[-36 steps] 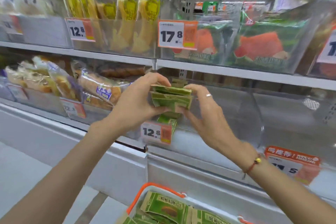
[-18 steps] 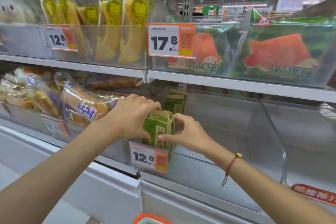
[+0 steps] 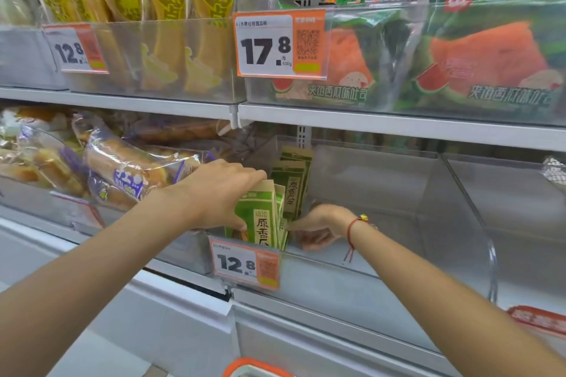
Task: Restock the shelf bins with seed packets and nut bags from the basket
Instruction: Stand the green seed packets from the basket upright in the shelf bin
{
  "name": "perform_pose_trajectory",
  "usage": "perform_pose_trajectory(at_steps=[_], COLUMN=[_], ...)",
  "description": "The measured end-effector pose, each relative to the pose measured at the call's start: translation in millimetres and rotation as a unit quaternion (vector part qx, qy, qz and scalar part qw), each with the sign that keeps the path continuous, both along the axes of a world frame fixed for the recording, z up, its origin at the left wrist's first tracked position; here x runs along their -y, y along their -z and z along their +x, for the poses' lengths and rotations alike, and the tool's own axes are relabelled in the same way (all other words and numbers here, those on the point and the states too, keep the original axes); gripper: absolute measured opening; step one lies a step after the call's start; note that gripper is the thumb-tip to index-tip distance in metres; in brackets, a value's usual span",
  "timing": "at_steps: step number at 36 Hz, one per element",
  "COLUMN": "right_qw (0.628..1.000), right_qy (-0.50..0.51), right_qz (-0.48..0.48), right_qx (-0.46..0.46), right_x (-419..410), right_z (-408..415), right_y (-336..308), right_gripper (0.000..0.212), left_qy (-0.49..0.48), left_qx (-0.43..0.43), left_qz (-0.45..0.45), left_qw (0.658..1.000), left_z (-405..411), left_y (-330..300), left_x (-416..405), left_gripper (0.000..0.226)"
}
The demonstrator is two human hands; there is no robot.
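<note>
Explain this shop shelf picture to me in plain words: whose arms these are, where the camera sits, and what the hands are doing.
The camera sits on a person's head, so both bare arms reach in from below. The left hand grips the front green seed packets, standing them upright in a clear shelf bin. The right hand, with a red bracelet at its wrist, rests inside the bin beside the packets; its fingers are hard to make out. More green packets stand behind. Bread bags fill the bin to the left. An orange basket rim peeks in below.
</note>
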State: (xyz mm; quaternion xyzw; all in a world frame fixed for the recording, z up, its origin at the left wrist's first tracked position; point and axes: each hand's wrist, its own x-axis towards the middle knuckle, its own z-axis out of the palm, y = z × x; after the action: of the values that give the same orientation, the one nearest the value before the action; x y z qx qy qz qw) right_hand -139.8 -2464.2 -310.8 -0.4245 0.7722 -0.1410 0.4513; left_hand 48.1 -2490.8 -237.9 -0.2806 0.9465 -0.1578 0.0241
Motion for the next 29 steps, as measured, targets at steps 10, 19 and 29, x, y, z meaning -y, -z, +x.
perform_pose_trajectory(at_steps=[10, 19, 29], right_qw=[0.976, 0.956, 0.956], right_qy=[0.083, 0.151, 0.101], right_qz=[-0.123, -0.238, -0.221], right_qx=[0.162, 0.081, 0.164], right_x=[11.5, 27.7, 44.8], right_z=[1.6, -26.7, -38.6], right_y=[-2.6, 0.4, 10.5], right_gripper=[0.013, 0.020, 0.026], left_qy=[-0.014, -0.085, -0.097], left_qx=[-0.016, -0.015, 0.048], left_qz=[-0.095, -0.134, -0.123], left_qw=[0.995, 0.987, 0.987], left_z=[-17.1, -52.2, -67.3], left_y=[6.6, 17.0, 34.5], left_x=[2.4, 25.4, 43.2], left_gripper=[0.070, 0.079, 0.105])
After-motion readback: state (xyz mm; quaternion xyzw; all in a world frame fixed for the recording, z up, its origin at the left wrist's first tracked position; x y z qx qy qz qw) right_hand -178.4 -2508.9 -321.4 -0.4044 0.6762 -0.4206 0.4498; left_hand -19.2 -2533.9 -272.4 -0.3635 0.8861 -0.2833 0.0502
